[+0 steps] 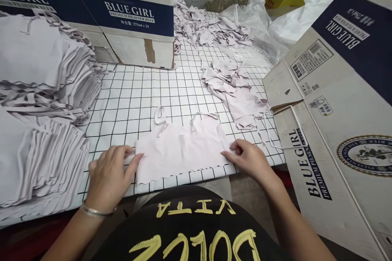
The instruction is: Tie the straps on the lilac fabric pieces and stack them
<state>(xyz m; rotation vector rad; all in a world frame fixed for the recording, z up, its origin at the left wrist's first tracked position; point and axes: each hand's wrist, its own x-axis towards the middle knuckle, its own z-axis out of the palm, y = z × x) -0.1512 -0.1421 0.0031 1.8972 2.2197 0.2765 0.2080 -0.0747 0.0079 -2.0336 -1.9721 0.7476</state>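
Note:
A pale pink camisole top [180, 151] with thin straps lies spread on the checked tabletop near its front edge. My left hand [112, 175] is at its left side, the thumb over the fabric and the index finger close by, pinching the edge. On the opposite side my right hand [249, 158] pinches the right edge between thumb and fingers. Both straps lie loosely above the top, with small adjusters showing. Just beyond my right hand is a loose heap of similar pink garments [231, 89].
Tall stacks of folded pink tops [45, 159] fill the left side. A beer carton [137, 45] stands behind them, another carton [330, 89] leans at the right with a white wire frame [295, 147] against it. More garments [211, 28] and clear plastic [254, 20] lie at the back.

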